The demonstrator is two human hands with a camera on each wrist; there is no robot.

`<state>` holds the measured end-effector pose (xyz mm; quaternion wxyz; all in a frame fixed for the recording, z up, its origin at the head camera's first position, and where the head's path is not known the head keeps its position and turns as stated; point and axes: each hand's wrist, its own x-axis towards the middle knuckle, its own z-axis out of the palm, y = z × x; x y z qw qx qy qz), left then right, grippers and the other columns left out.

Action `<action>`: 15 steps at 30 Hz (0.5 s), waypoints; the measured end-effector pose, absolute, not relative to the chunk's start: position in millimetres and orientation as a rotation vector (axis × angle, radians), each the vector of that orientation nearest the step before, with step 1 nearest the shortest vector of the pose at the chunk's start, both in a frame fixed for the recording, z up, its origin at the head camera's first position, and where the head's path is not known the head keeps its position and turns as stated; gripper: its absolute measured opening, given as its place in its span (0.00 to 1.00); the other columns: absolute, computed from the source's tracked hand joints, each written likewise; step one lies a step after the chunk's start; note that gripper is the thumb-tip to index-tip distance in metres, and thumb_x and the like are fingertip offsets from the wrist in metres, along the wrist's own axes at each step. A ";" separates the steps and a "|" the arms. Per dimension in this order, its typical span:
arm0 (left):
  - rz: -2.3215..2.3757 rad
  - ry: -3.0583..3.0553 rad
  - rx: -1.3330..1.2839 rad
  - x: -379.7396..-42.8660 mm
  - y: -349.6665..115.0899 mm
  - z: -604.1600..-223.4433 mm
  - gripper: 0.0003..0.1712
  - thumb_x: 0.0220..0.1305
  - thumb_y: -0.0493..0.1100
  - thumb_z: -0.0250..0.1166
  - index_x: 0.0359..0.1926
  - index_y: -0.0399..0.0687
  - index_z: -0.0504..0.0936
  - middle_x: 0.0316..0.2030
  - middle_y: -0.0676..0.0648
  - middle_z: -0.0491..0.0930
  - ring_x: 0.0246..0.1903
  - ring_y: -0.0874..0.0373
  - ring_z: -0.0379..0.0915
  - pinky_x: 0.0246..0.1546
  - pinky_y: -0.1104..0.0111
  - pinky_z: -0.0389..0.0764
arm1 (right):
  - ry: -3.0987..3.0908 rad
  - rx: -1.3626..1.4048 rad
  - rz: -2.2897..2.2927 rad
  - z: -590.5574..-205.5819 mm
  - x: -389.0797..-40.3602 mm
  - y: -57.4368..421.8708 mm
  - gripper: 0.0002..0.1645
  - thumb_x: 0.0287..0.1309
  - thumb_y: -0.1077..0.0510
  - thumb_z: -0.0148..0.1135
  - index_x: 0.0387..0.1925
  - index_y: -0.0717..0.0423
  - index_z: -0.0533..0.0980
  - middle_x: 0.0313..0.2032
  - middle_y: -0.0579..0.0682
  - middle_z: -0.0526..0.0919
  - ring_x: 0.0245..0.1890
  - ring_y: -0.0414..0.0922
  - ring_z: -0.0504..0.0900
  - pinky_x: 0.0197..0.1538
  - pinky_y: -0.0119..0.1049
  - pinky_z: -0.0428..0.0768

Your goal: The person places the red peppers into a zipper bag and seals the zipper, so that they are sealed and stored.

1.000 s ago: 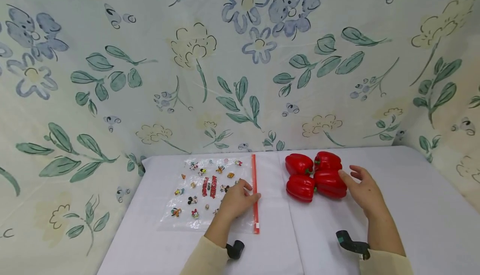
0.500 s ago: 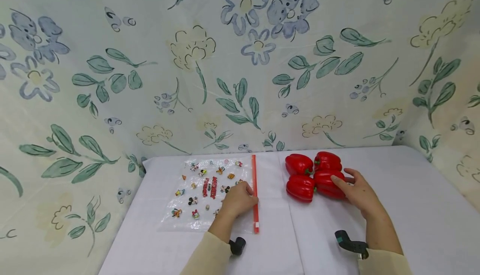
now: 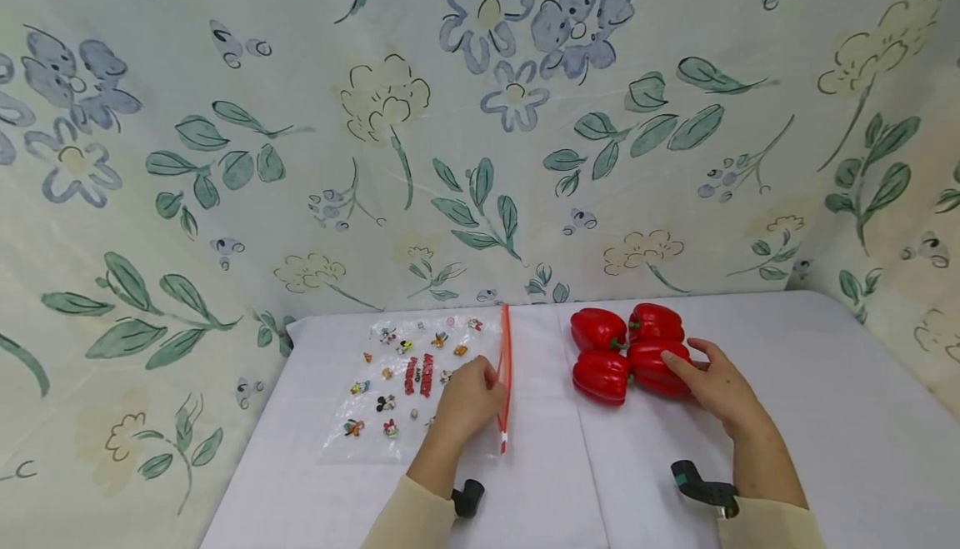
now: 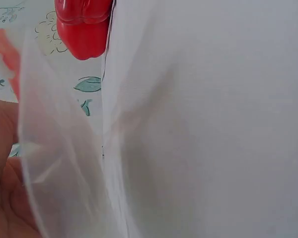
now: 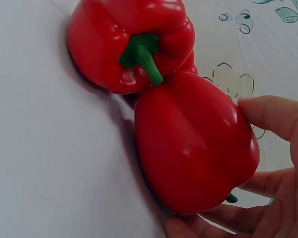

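My left hand [image 3: 468, 399] pinches the right edge of a clear zip bag [image 3: 405, 442] printed with cartoon characters. Its red zip strip [image 3: 505, 334] is bent and raised off the cloth there. A sheet of the bag [image 4: 64, 163] stands up beside the palm in the left wrist view; the fingertips are hidden. At the right, my right hand [image 3: 723, 386] holds the near right red bell pepper [image 3: 654, 368], which sits on the table. In the right wrist view the thumb presses one side of that pepper [image 5: 193, 144] and the fingers curl round the other.
More red bell peppers [image 3: 600, 376] with green stems lie against the held one in a tight cluster. A white cloth [image 3: 540, 482] covers the table. Behind it hangs a floral curtain [image 3: 517, 207]. Black wrist mounts [image 3: 703, 486] stick out from both sleeves.
My left hand has taken hold of the bag's edge and drawn it up and slightly left, bending the zip strip. My right hand has moved left onto the near right pepper.
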<state>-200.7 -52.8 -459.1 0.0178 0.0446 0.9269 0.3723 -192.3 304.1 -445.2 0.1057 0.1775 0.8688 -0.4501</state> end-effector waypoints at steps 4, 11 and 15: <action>1.204 2.916 0.107 -197.5 -57.2 -459.6 0.04 0.66 0.40 0.62 0.41 0.47 0.78 0.29 0.50 0.80 0.24 0.60 0.72 0.24 0.69 0.74 | 2.571 0.516 -1.327 -446.5 -192.0 302.7 0.64 0.65 0.25 0.51 0.80 0.62 0.37 0.74 0.78 0.51 0.71 0.74 0.56 0.66 0.67 0.72; 1.268 3.010 0.126 -194.1 -64.8 -461.2 0.09 0.69 0.41 0.63 0.48 0.50 0.84 0.31 0.52 0.82 0.26 0.63 0.72 0.25 0.72 0.74 | 2.584 0.543 -1.336 -447.9 -191.6 302.9 0.64 0.65 0.26 0.53 0.80 0.61 0.37 0.74 0.78 0.51 0.71 0.74 0.56 0.65 0.66 0.73; 1.309 3.101 0.160 -195.1 -64.4 -458.3 0.10 0.68 0.43 0.65 0.47 0.50 0.88 0.29 0.53 0.78 0.28 0.62 0.69 0.27 0.73 0.72 | 2.585 0.559 -1.363 -447.6 -192.5 304.4 0.64 0.65 0.27 0.53 0.80 0.61 0.36 0.74 0.77 0.50 0.72 0.73 0.56 0.66 0.66 0.73</action>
